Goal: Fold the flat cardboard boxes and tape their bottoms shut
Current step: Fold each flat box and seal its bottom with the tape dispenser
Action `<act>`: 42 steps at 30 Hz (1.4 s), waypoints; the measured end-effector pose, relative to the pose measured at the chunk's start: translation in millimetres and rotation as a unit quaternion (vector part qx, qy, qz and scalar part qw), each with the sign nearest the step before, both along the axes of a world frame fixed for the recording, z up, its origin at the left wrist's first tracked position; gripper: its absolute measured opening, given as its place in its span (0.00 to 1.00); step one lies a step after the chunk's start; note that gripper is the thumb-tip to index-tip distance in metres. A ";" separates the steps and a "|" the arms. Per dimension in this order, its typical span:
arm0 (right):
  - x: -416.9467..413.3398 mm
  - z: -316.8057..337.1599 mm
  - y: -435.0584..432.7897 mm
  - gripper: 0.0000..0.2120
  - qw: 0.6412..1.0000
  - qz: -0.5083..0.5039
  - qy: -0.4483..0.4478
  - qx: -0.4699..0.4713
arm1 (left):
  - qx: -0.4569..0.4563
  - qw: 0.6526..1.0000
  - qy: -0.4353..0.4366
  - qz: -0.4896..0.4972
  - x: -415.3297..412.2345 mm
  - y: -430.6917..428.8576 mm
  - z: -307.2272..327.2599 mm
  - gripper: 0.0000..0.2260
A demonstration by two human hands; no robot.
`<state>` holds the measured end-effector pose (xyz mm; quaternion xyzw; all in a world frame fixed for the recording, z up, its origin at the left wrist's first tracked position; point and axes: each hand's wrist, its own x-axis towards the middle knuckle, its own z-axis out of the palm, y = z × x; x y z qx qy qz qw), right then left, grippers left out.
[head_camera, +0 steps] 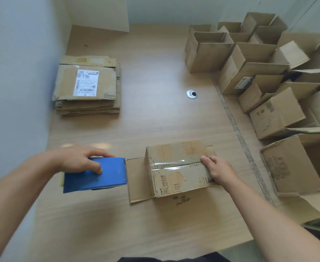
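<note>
A folded cardboard box lies bottom-up on the wooden table in front of me. A strip of clear tape runs along its centre seam. My right hand rests on the box's right end, thumb at the tape's end and fingers curled over the edge. My left hand grips a blue tape dispenser just left of the box, its toothed edge beside the box's side flap. A stack of flat boxes, the top one bearing a white label, lies at the far left.
Several folded open boxes crowd the right side of the table from back to front. A metal cable grommet sits in the tabletop's middle. A wall borders the left side, and a dark seam runs along the table at right.
</note>
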<state>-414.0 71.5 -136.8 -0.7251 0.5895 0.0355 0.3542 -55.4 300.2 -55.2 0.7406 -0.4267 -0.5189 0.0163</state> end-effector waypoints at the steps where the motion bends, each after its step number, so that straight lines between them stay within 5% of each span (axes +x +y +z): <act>1: 2.5 -0.6 1.4 0.20 1.000 -0.003 0.005 -0.008 | 0.005 1.000 -0.016 -0.009 -3.7 -1.8 -6.5 0.23; 5: 8.9 2.7 19.3 0.21 0.980 -0.002 0.055 -0.190 | -0.022 0.998 -0.059 -0.018 -20.6 -13.0 -30.3 0.27; 8: 15.7 1.3 38.0 0.12 0.920 0.108 0.060 -0.371 | -0.043 0.996 -0.075 -0.009 -37.5 -20.7 -41.7 0.25; 10: 23.8 -0.3 47.3 0.05 0.897 0.175 0.018 -0.405 | -0.052 0.995 -0.084 -0.011 -50.8 -28.1 -47.2 0.24; 15: 32.7 4.4 68.8 0.15 0.906 0.257 0.002 -0.337 | -0.071 0.989 -0.128 -0.035 -70.9 -42.9 -48.4 0.23; 19: 30.1 -5.9 92.5 0.39 0.913 0.330 0.063 -0.232 | -0.074 0.987 -0.143 -0.026 -76.6 -41.3 -48.7 0.23; 21: 28.2 -10.5 96.8 0.43 0.914 0.343 0.092 -0.195 | -0.074 0.987 -0.144 -0.019 -79.3 -39.6 -49.7 0.23; 27: 38.8 3.6 101.2 0.38 0.906 0.349 0.140 -0.191 | -0.075 0.985 -0.157 -0.010 -83.6 -36.8 -49.5 0.23; 31: 49.6 -4.9 125.4 0.31 0.869 0.418 0.063 -0.256 | -0.075 0.983 -0.165 -0.013 -86.7 -39.0 -51.4 0.24; 36: 43.6 -14.8 117.0 0.30 0.874 0.421 0.040 -0.240 | -0.073 0.985 -0.156 0.007 -83.7 -31.0 -56.4 0.23; 42: 47.4 -6.2 119.3 0.34 0.895 0.410 -0.006 -0.177 | -0.121 0.951 -0.284 -0.017 -120.4 -32.8 -52.0 0.20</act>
